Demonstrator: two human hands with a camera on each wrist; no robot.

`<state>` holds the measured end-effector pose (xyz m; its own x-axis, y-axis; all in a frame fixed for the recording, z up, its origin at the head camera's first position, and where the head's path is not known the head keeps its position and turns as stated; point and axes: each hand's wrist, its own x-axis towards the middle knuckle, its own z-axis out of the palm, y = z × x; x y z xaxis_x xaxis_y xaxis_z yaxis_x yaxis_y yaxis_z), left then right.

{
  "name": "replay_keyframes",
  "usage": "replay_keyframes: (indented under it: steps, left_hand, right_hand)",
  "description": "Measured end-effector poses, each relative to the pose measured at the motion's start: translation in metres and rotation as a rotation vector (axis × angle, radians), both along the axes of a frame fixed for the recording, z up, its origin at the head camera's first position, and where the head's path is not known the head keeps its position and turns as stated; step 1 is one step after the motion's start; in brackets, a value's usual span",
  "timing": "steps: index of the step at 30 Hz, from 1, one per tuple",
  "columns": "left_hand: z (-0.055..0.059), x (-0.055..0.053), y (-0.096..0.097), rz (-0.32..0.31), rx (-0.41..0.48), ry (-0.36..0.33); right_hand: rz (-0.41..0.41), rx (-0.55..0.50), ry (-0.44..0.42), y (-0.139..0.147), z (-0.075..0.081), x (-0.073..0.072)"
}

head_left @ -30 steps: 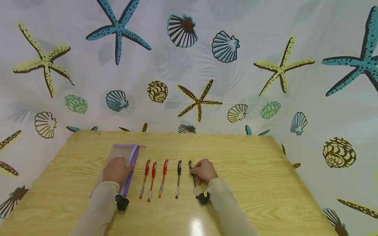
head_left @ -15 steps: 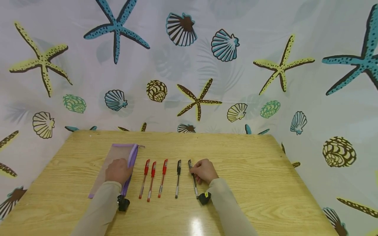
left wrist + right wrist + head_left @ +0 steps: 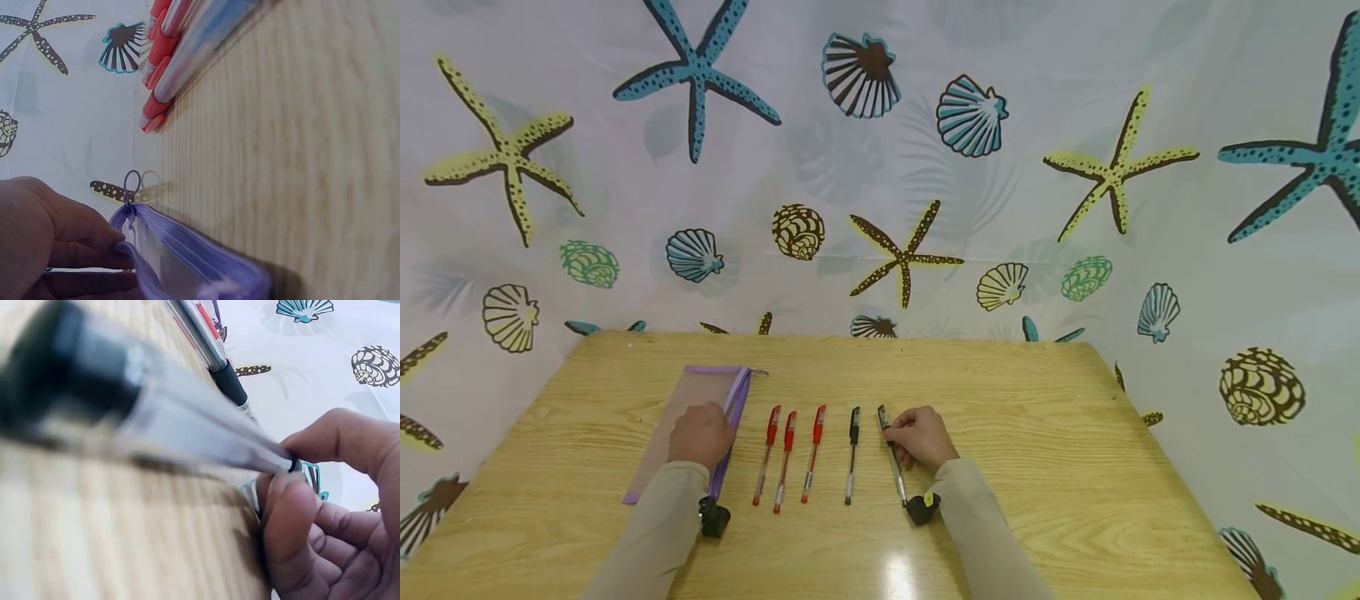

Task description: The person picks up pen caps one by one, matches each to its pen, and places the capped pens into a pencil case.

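With thumb and fingers, my left hand (image 3: 702, 435) pinches one edge of a zip pouch (image 3: 710, 383) that lies at the left. In the left wrist view the purple zip edges (image 3: 181, 240) stand apart, so the pouch's mouth gapes. My right hand (image 3: 922, 437) pinches a black gel pen (image 3: 898, 479) near its capped end. The pen's lower end (image 3: 94, 369) looms blurred in the right wrist view, with shadow beneath it; I cannot tell whether it is off the table. Left of it lies a second black pen (image 3: 852, 454).
Three red pens (image 3: 813, 454) lie between the pouch and the black pens, roughly side by side. A loop (image 3: 760, 372) hangs at the pouch's far corner. Behind and beside the wooden table (image 3: 1000, 392) hangs a cloth (image 3: 820, 167) printed with shells and starfish.
The lower end of the held black pen has shifted slightly right, along with my right wrist. My left hand stays on the pouch edge, and the other pens lie as before.
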<state>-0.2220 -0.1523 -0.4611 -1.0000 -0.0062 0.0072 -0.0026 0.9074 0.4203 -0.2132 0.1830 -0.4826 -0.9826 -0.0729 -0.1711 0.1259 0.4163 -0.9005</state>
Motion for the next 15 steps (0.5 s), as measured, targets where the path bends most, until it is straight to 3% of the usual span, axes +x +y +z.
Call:
replay_keyframes:
  steps: [15]
  left_hand:
    - [-0.0018, 0.0025, -0.0042, 0.033, 0.083, 0.043]
  right_hand:
    - [-0.008, -0.187, -0.028, 0.0074, -0.0055, -0.0001]
